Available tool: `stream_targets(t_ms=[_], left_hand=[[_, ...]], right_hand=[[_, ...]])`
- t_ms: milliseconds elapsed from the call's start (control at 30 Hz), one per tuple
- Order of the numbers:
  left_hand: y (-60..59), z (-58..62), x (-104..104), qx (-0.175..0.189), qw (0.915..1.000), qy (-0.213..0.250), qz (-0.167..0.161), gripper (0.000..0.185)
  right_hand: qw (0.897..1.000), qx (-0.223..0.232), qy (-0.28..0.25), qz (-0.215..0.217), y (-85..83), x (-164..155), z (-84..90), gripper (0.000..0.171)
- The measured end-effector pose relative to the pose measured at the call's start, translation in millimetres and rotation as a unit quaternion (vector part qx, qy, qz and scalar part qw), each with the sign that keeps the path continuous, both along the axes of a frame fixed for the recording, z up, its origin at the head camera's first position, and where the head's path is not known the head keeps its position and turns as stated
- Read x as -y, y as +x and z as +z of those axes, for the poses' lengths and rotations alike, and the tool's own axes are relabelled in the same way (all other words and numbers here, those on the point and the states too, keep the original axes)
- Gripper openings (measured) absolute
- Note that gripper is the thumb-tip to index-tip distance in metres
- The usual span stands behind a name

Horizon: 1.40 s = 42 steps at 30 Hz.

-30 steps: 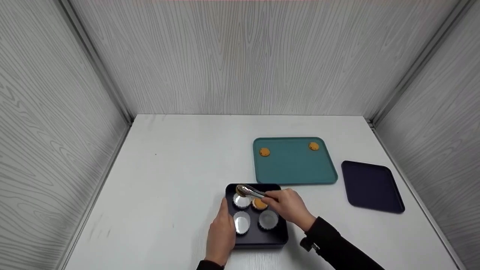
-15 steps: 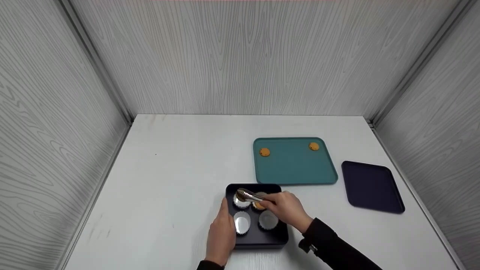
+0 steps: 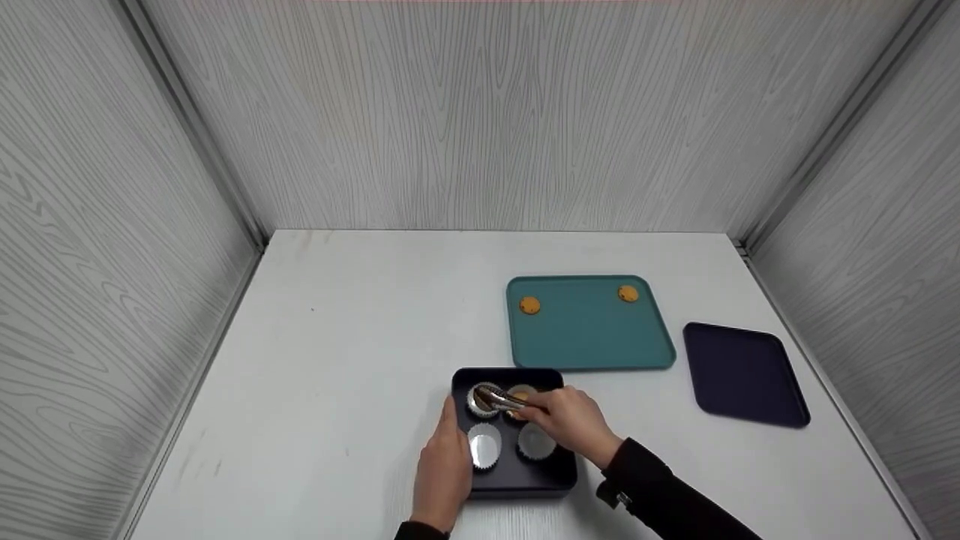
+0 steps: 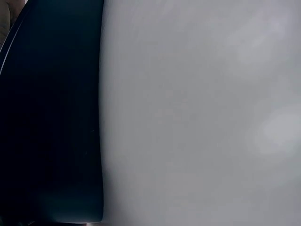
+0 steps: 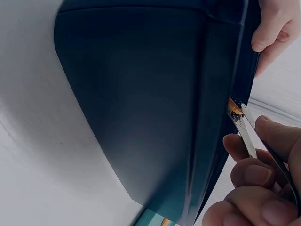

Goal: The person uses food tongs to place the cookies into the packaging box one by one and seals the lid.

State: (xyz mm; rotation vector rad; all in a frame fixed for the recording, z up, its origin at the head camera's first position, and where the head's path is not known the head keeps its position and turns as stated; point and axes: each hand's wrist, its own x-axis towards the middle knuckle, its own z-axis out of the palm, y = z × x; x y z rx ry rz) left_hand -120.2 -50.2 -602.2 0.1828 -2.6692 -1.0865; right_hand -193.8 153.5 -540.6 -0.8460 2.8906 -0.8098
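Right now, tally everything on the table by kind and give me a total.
Cookies: 4, two on the teal tray, one in a foil cup, one in the tongs.
Foil cups: 4
Trays: 1, teal tray
Dark boxes: 1
Dark lids: 1
Tongs: 1
Total: 12

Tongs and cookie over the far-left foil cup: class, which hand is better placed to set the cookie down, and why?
The right hand. It holds the tongs, whose tips are over the far-left foil cup. The left hand only rests against the dark box, likely steadying it.
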Motion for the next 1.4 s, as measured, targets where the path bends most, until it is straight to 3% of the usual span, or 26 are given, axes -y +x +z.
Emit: stream_targets(t_ms=[567,833,1400], left_hand=[[0.6,1.5,0,0.003,0.9998,-0.010,-0.016,0.052],[0.1,1.6,0,-0.003,0.9998,-0.015,-0.013,0.052],[-1.6,1.9,-1,0.003,1.0000,0.004,-0.008,0.051]], right_hand=[[1.000,-0.012,0.012,-0.001,-1.7,-2,-6.4,0.014],[1.000,0.001,0.008,-0.007,-1.8,-3,-4.3,0.014],[1.000,-0.023,-0.010,-0.011,-1.7,-9,4.9,0.014]])
